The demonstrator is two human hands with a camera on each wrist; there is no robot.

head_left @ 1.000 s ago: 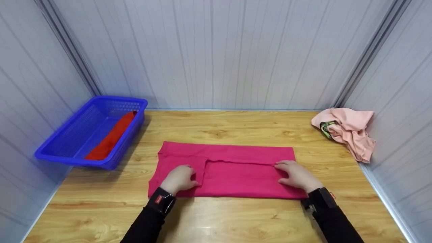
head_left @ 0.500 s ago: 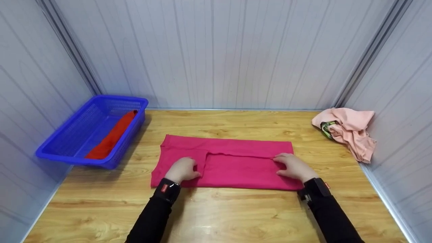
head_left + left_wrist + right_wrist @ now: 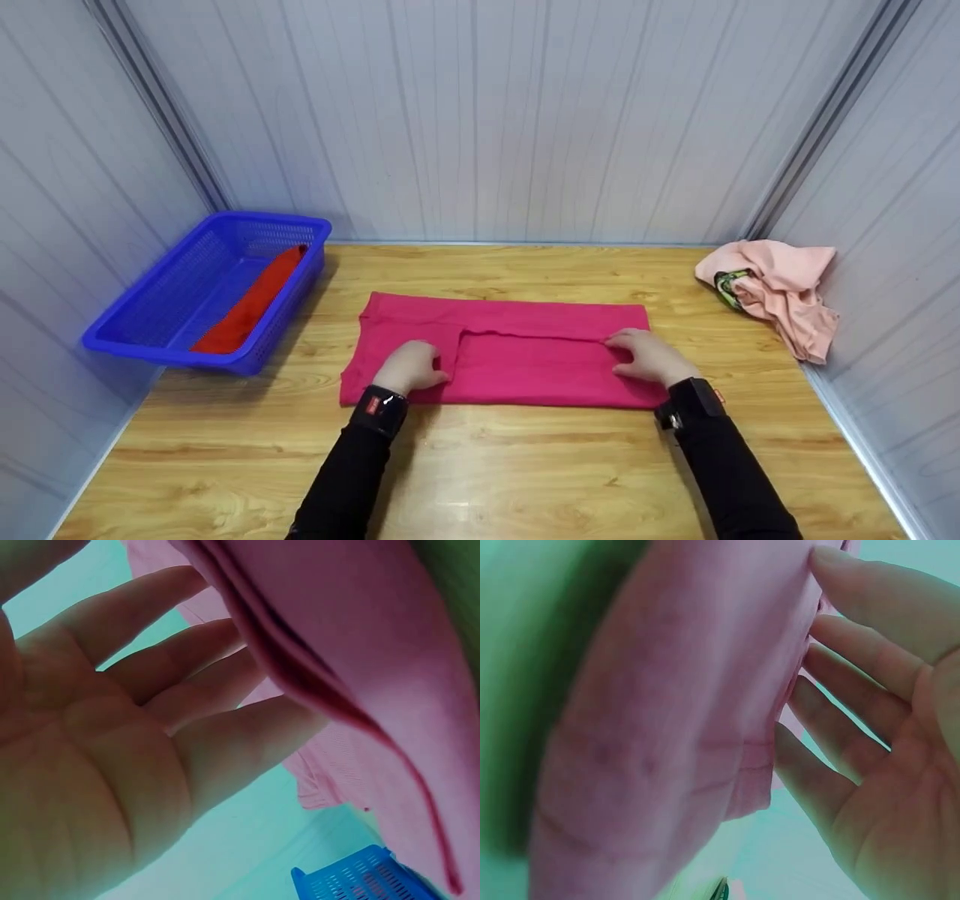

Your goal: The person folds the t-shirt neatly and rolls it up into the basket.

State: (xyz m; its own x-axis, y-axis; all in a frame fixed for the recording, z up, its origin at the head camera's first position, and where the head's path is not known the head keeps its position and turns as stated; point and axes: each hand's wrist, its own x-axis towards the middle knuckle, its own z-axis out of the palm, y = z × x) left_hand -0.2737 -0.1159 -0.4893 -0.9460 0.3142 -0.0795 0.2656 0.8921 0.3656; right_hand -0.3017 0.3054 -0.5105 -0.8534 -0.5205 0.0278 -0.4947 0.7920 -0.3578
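Note:
A bright pink T-shirt [image 3: 525, 367] lies flat on the wooden table, folded into a long strip. A folded-over flap lies at its left end, and a raised cloth edge runs across its middle. On the flap rests my left hand [image 3: 410, 366], its thumb apart from the other fingers. My right hand [image 3: 651, 356] touches the shirt near its right end, fingertips at the cloth edge. In the left wrist view, nearly straight fingers [image 3: 217, 746] meet the pink cloth. Extended fingers [image 3: 847, 727] touch the fabric in the right wrist view too.
At the left stands a blue plastic basket [image 3: 150, 349] with a folded red cloth [image 3: 259, 304] inside. A crumpled pale pink garment [image 3: 780, 281] with a green print lies by the right wall. Grey-white panel walls [image 3: 525, 120] border the wooden table [image 3: 525, 480].
Both hands have slid the pink T-shirt a little farther away from me across the table. The fingers keep about the same places on the cloth. The basket and the pale garment stay put.

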